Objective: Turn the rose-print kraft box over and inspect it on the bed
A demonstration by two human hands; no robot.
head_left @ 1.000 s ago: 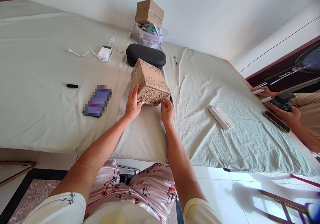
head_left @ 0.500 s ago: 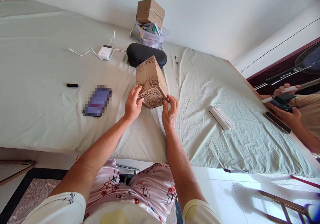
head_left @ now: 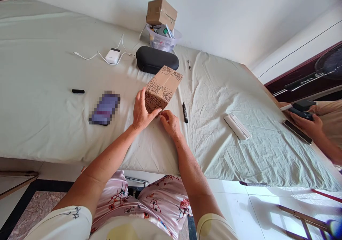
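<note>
We see a brown carton (head_left: 161,12) resting on a translucent basin (head_left: 161,44), behind a black case (head_left: 156,59). To their left, we note a white device (head_left: 112,56) with a cable (head_left: 86,59).

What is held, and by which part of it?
Left hand holds the scribbled box by its left side; right hand is at its lower near corner, grip unclear.

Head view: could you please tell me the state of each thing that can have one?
Front box: closed, scribbled on, left hand against it
Rear box: closed
Tub: open, filled
Case: closed
Phone: lying flat, screen pixelated
Marker: lying flat, capped or not unclear
Cloth: wrinkled
Fan: on or off unclear
</note>
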